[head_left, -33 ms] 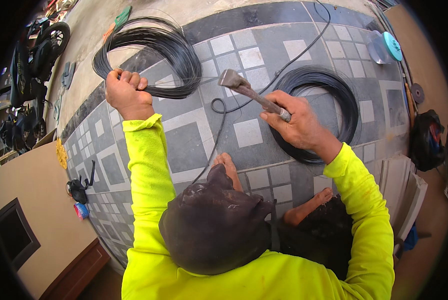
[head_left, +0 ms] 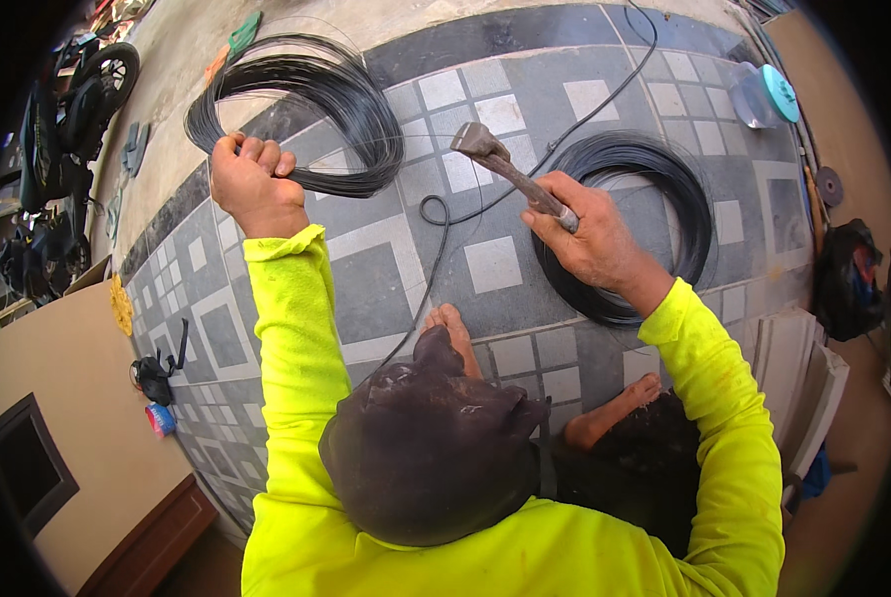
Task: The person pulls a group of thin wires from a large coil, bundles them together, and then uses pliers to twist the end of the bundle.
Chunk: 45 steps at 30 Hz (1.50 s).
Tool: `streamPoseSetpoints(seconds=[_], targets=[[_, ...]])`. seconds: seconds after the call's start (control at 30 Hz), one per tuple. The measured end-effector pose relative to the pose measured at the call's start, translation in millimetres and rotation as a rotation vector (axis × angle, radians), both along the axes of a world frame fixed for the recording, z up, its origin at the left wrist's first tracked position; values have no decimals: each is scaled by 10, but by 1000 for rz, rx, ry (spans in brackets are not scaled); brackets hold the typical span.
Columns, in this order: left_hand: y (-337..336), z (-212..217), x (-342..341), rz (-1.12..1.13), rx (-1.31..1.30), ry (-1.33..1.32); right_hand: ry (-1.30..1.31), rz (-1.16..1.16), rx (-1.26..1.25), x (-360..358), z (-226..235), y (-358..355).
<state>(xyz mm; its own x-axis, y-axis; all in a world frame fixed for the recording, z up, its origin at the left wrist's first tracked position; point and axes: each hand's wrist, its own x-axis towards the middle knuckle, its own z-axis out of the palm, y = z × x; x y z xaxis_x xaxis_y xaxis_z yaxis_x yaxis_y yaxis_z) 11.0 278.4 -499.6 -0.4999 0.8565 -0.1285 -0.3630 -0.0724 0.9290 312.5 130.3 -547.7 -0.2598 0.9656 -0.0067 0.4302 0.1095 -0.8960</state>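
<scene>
Two hands are occupied: our left hand (head_left: 256,187) clenches the near side of the left wire coil (head_left: 366,129), and our right hand (head_left: 595,234) grasps the handle of a hammer-like tool (head_left: 515,176), its head angled toward that coil. The right wire coil (head_left: 697,219) lies on the tiled floor (head_left: 492,265), seen partly behind the right hand. We judge that the left grip should hold the wire bunched, with the tool's head well clear of the knuckles and any loose loop that could snag.
</scene>
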Motion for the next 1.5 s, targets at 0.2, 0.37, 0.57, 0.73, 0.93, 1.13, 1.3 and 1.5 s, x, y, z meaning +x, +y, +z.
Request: streamPoseSetpoints(seconds=[0.2,0.37,0.57,0.73,0.93,1.13,1.3,1.5], targets=[[21,24,-243,-39,-40,-71,-36,177,52,29,-9,-144],[82,46,-238,-3,-9,-54,-267,-13,-104,373,-24,-13],[56,231,-321,27,67,111,-552,228,-132,398,-298,-389],[95,668,-538,-33,183,193,-799,494,-91,470,-653,-801],[-100,968,-579,-246,238,259,-205,393,9,-74,-394,-500],[-50,1150,-530,-531,300,-11,-81,443,62,-1057,-855,-271],[-9,1291,-343,-703,353,-172,-219,480,114,-1910,-1346,-240],[-119,1494,-550,-717,320,-13,-344,475,110,-2249,-1755,-206]])
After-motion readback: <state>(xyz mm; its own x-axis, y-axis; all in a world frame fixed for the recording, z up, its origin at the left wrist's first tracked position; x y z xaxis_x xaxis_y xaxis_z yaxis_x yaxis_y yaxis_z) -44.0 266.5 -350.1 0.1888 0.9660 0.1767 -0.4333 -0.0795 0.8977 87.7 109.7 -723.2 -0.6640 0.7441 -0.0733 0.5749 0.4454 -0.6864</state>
